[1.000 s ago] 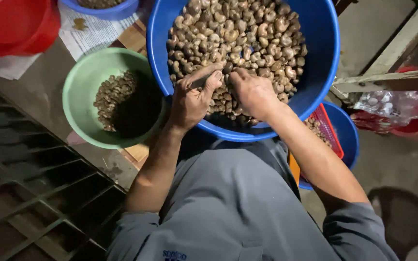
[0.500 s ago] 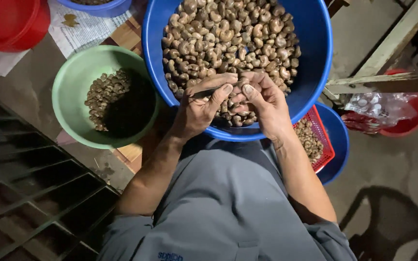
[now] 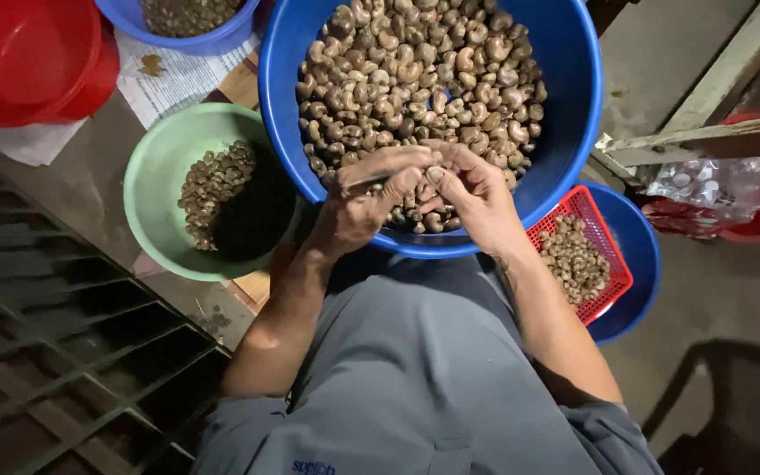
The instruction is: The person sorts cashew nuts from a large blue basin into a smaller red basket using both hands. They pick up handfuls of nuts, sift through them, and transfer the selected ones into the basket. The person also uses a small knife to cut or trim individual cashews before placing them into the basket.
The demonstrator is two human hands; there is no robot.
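Dim work area, grey concrete floor (image 3: 661, 62) at upper right, dark slatted grating (image 3: 63, 352) filling lower left. Little free room: tubs crowd the upper half of the frame, grey-clad lap (image 3: 415, 369) takes the lower centre. Open floor only at far right, between a pale wooden plank (image 3: 705, 132) and a dark shadowed shape at lower right.

Large blue tub (image 3: 565, 105) at top centre, heaped with brown curved nuts (image 3: 415, 79) in shell. Green bowl (image 3: 151, 193) at left centre, just beside the tub's rim, partly filled with smaller pale kernels (image 3: 213, 180) on its left half; right half in shadow. Red mesh basket (image 3: 587, 220) at right centre, set in a smaller blue bowl (image 3: 639, 264), holding more nuts. Second small blue bowl (image 3: 191, 40) at top left, contents dark. Red tub (image 3: 19, 53) in upper left corner, printed paper (image 3: 178, 79) beneath its neighbours. Crumpled clear plastic bag (image 3: 723, 180) at right edge.

Left hand (image 3: 358, 207) and right hand (image 3: 477, 198) meeting over the tub's near rim, fingertips touching. Both curled closed round one small nut (image 3: 422, 180) pinched between them; nut mostly hidden, long axis cannot be told. Thin dark blade-like tool (image 3: 367, 182) in left hand, lying roughly horizontal, tip toward frame right.
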